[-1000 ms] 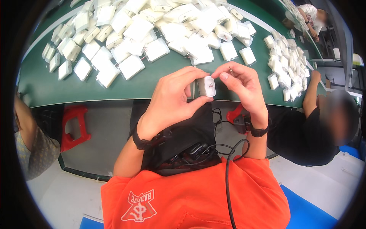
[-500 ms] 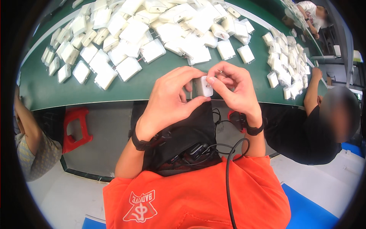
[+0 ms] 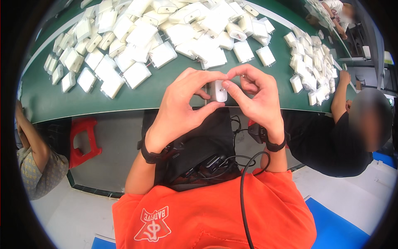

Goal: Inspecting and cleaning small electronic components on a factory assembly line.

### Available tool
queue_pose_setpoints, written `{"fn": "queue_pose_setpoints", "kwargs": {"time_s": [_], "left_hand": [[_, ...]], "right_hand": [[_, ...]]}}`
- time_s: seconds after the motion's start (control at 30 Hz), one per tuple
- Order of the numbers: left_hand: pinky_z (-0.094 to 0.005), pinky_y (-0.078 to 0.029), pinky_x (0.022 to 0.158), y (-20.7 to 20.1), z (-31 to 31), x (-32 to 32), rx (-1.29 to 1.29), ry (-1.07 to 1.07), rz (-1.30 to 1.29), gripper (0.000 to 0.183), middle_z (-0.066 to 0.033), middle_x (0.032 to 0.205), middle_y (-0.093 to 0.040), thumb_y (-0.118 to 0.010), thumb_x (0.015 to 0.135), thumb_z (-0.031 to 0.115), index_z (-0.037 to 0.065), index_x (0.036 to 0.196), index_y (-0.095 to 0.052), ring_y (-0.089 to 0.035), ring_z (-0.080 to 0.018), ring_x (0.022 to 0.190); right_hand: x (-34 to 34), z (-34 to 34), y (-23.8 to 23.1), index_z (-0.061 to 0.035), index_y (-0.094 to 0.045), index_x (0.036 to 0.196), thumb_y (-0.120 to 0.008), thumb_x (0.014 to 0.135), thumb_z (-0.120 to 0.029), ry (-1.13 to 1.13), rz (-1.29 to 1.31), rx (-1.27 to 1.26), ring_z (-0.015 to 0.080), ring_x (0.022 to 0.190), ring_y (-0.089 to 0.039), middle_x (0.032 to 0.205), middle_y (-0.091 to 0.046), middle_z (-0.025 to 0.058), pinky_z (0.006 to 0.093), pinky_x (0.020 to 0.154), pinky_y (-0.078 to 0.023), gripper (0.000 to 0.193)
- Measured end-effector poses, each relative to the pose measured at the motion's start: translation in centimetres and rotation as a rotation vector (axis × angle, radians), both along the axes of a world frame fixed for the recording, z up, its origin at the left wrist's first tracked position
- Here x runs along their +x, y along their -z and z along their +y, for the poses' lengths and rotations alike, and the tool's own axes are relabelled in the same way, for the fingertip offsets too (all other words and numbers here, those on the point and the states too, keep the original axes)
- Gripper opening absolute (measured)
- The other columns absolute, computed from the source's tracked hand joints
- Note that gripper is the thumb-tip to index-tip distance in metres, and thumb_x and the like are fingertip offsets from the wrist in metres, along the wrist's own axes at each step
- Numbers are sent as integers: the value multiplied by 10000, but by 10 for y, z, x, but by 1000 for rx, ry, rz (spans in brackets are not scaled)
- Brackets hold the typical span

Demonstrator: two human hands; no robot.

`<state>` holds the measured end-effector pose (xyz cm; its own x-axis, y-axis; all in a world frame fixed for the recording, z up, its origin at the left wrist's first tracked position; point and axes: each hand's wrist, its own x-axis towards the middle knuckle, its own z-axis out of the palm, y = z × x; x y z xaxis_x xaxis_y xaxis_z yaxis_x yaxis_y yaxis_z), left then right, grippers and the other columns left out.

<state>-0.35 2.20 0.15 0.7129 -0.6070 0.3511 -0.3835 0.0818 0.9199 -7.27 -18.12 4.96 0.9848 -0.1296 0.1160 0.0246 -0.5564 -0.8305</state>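
Observation:
Both my hands meet over the near edge of a green table (image 3: 166, 89). Between them sits a small white charger block (image 3: 218, 91) with metal pins. My left hand (image 3: 182, 108) grips it from the left with thumb below and fingers above. My right hand (image 3: 255, 97) pinches its right side with fingertips at the pins. Each wrist carries a black band.
A large heap of white charger blocks (image 3: 166, 29) covers the table beyond my hands, and a second heap (image 3: 309, 66) lies to the right. One person in black (image 3: 352, 133) sits at my right; another person's arm (image 3: 33, 149) is at my left. A red stool (image 3: 83, 141) stands below the table.
My hands have closed tighter around the white block and turned it slightly; my right fingertips now sit at its pins. The heaps have not moved.

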Motion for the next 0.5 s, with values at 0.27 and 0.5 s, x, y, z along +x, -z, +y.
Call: {"fn": "queue_pose_setpoints", "kwargs": {"time_s": [0.27, 0.5], "left_hand": [[-286, -657, 816, -6, 2, 2, 33, 21, 59, 535, -69, 1191, -716, -910, 758, -76, 60, 1257, -772, -718, -183, 1041], [-284, -653, 809, -9, 1, -1, 84, 28, 104, 528, -54, 1169, -723, -912, 750, -70, 74, 1241, -781, -718, -182, 1045]], "right_hand": [[-7, -7, 1, -2, -731, 1078, -675, 1086, -101, 103, -15, 322, 8, 687, -338, 771, -441, -111, 236, 608, -274, 113], [-3, -14, 0, 43, -783, 1051, -678, 1115, -155, -46, -410, 27, 99, 768, -523, 914, -676, 31, 248, 733, -441, 233]]}}
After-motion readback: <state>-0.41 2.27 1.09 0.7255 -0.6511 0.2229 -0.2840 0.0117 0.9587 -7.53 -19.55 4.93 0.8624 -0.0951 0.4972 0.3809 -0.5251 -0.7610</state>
